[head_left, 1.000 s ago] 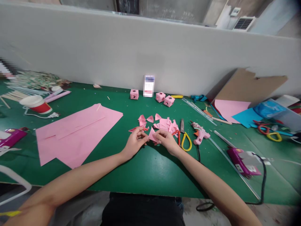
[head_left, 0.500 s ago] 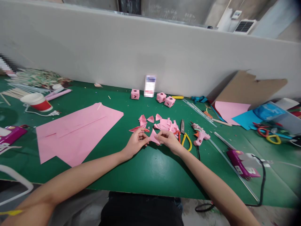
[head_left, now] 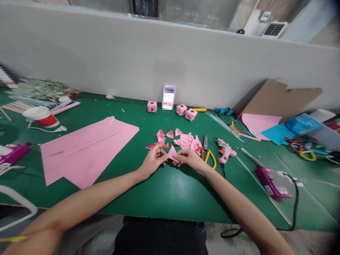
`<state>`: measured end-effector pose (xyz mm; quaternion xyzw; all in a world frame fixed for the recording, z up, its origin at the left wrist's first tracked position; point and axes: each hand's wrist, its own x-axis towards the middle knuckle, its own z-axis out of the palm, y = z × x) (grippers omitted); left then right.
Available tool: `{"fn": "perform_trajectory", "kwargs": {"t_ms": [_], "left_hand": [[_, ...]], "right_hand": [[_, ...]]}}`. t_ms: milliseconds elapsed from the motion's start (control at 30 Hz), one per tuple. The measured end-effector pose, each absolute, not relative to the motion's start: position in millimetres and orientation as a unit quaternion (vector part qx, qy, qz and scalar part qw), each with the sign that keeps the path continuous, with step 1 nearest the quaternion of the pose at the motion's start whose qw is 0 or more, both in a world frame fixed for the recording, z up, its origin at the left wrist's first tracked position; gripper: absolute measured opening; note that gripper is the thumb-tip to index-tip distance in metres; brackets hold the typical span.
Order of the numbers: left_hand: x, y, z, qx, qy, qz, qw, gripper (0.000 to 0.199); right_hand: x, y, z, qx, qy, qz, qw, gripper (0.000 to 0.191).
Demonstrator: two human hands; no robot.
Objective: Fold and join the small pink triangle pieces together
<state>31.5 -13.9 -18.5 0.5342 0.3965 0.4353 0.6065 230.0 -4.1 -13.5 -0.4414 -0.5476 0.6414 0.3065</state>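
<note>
Two bare hands meet at mid-table, working one small pink paper piece (head_left: 172, 151). Left hand (head_left: 151, 160): thumb and fingers drawn together at the piece's left edge; thumb hides part of the contact, but it reads as a pinch. Right hand (head_left: 191, 160): thumb and fingertips closed on the piece's right side, lower fingers tucked behind. Piece sits between the fingertips, one corner pointing up and away from the person, over the green table (head_left: 170, 202); can't tell whether its lower edge touches the surface.

Step in hand, my judgement: folding or shaping a single piece. Just beyond the fingers lie small pink triangles (head_left: 169, 134), apart from one another, plus a folded pink cluster (head_left: 160, 136) and a heap of cut pink strips (head_left: 189, 141). Three pink cubes with dark openings stand farther back: one alone (head_left: 152, 107), two side by side (head_left: 181, 109).

Next move probably calls for both pinches kept light, edges lined up, then a firm press along the crease; thin paper could skew or buckle if the hands pull unevenly. Scissors (head_left: 205, 141) and a pink glue gun (head_left: 226, 153) lie beyond the right hand, neither one held. Crease detail too small to read.
</note>
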Motion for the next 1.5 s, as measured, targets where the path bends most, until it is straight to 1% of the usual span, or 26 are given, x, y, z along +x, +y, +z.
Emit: {"fn": "perform_trajectory", "kwargs": {"t_ms": [200, 467, 667, 767, 967, 1233, 1367, 1500], "left_hand": [[32.0, -13.6, -20.0, 0.543, 0.403, 0.428, 0.599, 0.038], [32.5, -14.3, -19.2, 0.54, 0.401, 0.435, 0.599, 0.046], [31.6, -14.3, -16.7, 0.517, 0.41, 0.448, 0.603, 0.048], [31.7, -14.2, -15.3, 0.508, 0.41, 0.452, 0.608, 0.05], [32.0, -13.3, -12.3, 0.495, 0.412, 0.452, 0.616, 0.043], [30.8, -10.1, -14.0, 0.475, 0.407, 0.452, 0.636, 0.041], [27.4, -6.1, -16.3, 0.475, 0.397, 0.443, 0.649, 0.037], [24.9, -3.0, -16.2, 0.457, 0.395, 0.431, 0.67, 0.041]], "right_hand": [[228.7, -5.1, -14.6, -0.457, -0.547, 0.627, 0.315, 0.04], [227.5, -5.3, -14.3, -0.469, -0.533, 0.626, 0.321, 0.044], [232.5, -5.5, -10.8, -0.449, -0.559, 0.637, 0.282, 0.041], [232.3, -6.0, -10.7, -0.455, -0.56, 0.631, 0.285, 0.041], [230.1, -7.1, -9.8, -0.457, -0.564, 0.628, 0.279, 0.043], [229.3, -8.9, -9.1, -0.448, -0.565, 0.635, 0.279, 0.044], [233.8, -7.1, -5.6, -0.422, -0.584, 0.645, 0.255, 0.044], [236.9, -5.6, -3.5, -0.409, -0.594, 0.648, 0.243, 0.041]]}}
